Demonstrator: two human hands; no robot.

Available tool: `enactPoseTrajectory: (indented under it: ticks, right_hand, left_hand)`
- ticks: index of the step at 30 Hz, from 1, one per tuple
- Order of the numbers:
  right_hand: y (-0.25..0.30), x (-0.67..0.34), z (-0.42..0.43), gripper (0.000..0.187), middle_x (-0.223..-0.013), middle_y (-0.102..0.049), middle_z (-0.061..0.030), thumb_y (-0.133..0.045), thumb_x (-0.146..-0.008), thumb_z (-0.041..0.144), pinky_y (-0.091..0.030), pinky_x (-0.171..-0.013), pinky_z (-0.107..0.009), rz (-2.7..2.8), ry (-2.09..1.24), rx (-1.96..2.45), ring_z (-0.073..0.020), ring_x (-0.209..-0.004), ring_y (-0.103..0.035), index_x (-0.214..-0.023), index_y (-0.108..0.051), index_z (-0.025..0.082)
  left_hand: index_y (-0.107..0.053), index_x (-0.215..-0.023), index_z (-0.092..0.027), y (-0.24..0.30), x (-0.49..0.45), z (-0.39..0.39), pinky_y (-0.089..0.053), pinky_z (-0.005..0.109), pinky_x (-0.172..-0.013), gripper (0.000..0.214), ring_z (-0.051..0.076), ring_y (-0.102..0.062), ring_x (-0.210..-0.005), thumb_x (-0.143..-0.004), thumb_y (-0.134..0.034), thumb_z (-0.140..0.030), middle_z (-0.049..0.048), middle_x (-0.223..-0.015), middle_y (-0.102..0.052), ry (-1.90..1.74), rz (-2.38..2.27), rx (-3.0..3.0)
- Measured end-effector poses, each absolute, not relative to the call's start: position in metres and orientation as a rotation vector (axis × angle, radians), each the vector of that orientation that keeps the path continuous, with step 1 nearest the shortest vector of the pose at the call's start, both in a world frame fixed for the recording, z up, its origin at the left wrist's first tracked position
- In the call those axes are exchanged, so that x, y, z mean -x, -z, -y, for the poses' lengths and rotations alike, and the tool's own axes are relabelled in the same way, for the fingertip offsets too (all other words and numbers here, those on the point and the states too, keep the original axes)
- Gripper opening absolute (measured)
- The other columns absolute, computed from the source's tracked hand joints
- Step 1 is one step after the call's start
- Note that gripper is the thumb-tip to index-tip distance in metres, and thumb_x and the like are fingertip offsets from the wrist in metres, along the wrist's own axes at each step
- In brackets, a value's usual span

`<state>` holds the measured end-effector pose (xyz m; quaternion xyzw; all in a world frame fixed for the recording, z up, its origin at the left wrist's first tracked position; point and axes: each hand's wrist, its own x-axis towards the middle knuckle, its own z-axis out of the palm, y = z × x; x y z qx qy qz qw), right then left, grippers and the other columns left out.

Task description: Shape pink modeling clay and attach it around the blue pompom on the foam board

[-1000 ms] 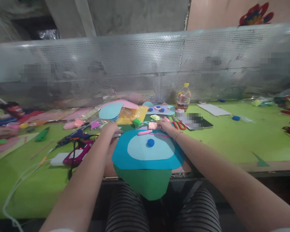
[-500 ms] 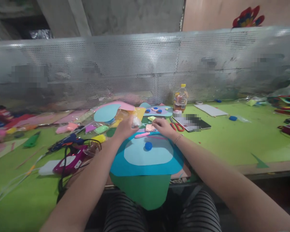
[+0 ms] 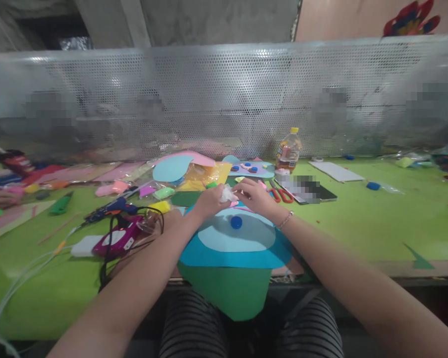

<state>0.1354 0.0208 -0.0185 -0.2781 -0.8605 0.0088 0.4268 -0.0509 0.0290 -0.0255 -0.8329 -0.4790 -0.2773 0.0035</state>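
Holding the white wad (image 3: 228,194) in our left hand (image 3: 210,201), we judged it light, soft, edge-pinchable; whether our right hand (image 3: 256,196) gripped was unclear

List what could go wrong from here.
The green sheet hangs past the edge of the table, so a knee could bump it. The black cable lies close beside the left forearm and might snag. The blue piece on the pale blue sheet sits near the right hand; a lowered wrist could shift it.
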Motion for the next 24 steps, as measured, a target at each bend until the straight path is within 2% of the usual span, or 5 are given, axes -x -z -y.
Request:
enactPoseTrajectory:
  ticks: [6,13,19,24]
  right_hand:
    - [0.019,-0.133,-0.021,0.009,-0.081,-0.054,-0.0028,-0.056,-0.083,0.019,-0.043,-0.056,-0.024,2.106,-0.149,0.692,-0.0108,-0.062,-0.05,-0.087,-0.064,0.019]
    - [0.018,-0.132,-0.021,0.009,-0.082,-0.055,-0.0034,-0.055,-0.083,0.016,-0.045,-0.062,-0.026,2.085,-0.23,0.706,-0.013,-0.071,-0.054,-0.085,-0.063,0.019]
    - [0.016,-0.132,-0.019,0.01,-0.083,-0.056,-0.0046,-0.052,-0.084,0.017,-0.045,-0.07,-0.029,2.13,-0.223,0.683,-0.0158,-0.08,-0.055,-0.084,-0.062,0.019]
    - [0.014,-0.134,-0.014,0.009,-0.078,-0.052,-0.0028,-0.049,-0.084,0.018,-0.04,-0.064,-0.026,2.274,-0.114,0.72,-0.0138,-0.071,-0.05,-0.082,-0.058,0.018]
  left_hand:
    - [-0.05,-0.088,-0.018,0.022,0.05,-0.025,-0.04,0.028,-0.06,0.025,0.02,-0.059,-0.069,-0.075,-0.054,-0.038,0.0032,-0.072,-0.06,0.856,1.486,2.681]
    - [-0.051,-0.086,-0.018,0.02,0.049,-0.023,-0.041,0.028,-0.06,0.025,0.019,-0.058,-0.068,-0.074,-0.054,-0.041,0.0018,-0.073,-0.06,0.905,1.482,2.811]
    - [-0.054,-0.088,-0.018,0.019,0.048,-0.018,-0.04,0.027,-0.059,0.021,0.018,-0.059,-0.069,-0.075,-0.052,-0.034,0.0023,-0.076,-0.063,0.94,1.467,2.86]
    - [-0.055,-0.089,-0.018,0.015,0.049,-0.015,-0.037,0.027,-0.056,0.021,0.02,-0.06,-0.069,-0.073,-0.054,-0.032,0.0045,-0.078,-0.065,0.76,1.404,2.862]
